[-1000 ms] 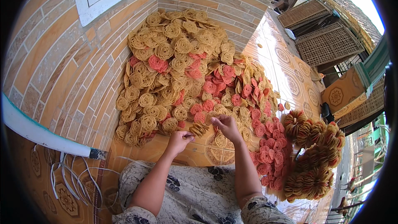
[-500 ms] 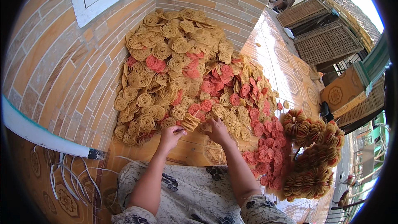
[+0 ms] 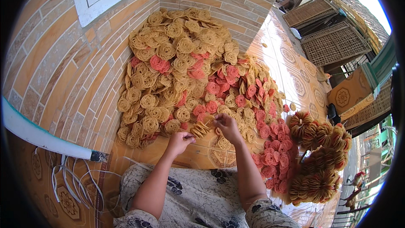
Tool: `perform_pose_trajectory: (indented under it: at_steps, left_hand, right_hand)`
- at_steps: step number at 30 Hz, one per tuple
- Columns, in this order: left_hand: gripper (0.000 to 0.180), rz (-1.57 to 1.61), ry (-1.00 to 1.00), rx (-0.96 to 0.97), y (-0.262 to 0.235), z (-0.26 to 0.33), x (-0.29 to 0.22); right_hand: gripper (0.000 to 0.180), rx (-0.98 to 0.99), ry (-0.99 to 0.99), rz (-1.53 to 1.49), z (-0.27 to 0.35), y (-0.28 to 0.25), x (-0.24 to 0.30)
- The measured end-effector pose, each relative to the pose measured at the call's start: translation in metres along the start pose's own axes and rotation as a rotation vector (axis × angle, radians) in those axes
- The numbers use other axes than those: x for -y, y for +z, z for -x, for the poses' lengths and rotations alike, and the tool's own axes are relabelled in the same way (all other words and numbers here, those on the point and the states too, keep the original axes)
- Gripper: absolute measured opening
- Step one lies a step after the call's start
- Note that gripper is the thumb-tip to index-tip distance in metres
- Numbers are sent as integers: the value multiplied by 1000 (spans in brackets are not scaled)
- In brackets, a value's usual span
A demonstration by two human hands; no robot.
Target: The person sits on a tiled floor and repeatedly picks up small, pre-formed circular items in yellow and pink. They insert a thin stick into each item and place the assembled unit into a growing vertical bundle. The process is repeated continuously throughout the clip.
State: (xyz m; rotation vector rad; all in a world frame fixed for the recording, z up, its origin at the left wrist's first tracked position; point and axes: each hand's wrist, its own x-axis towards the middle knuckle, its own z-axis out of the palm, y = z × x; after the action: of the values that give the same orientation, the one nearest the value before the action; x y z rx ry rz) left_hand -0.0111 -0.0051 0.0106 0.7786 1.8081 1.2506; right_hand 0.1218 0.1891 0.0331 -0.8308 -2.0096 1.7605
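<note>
My left hand (image 3: 180, 141) is closed at the near end of a short row of thin yellow coiled discs (image 3: 199, 129), which look like dried lacy crackers. Whatever runs through the row is too thin to make out. At the row's far end, my right hand (image 3: 228, 127) pinches a single yellow disc (image 3: 209, 119) by its edge. Beyond both hands spreads a large heap of loose yellow coiled discs (image 3: 173, 30), with pink coiled discs (image 3: 160, 63) mixed in.
More pink discs (image 3: 276, 152) lie by my right forearm. Right of them sit thick bundles of strung discs (image 3: 316, 177). A brick-patterned wall (image 3: 84, 80) bounds the left. White straps (image 3: 69, 181) lie at lower left. Woven racks (image 3: 335, 44) stand at far right.
My right hand has lifted from the heap's near edge and now holds a disc at the row. My left hand has shifted slightly right, and the row has turned toward the right hand.
</note>
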Motion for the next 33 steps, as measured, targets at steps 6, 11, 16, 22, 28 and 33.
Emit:
perform_pose_trajectory:
  at_steps: [6,11,16,22,28,33]
  left_hand:
    - [16,-23,30,-11,-1,0,-1]
    - [17,4,31,-2,-1,1,-3]
    - [17,57,-23,31,-2,2,-6]
    - [18,36,-29,31,-4,4,-12]
    - [19,2,-24,36,-1,4,-10]
    - [19,205,-41,65,0,0,-1]
  right_hand:
    - [13,-3,-49,-39,1,7,9]
    - [12,-9,18,-48,2,6,12]
    - [12,-62,-49,-33,2,5,14]
    - [12,-98,-37,-43,2,2,15]
    - [12,-29,-73,-35,1,3,12]
    - [15,119,-175,78,3,2,16]
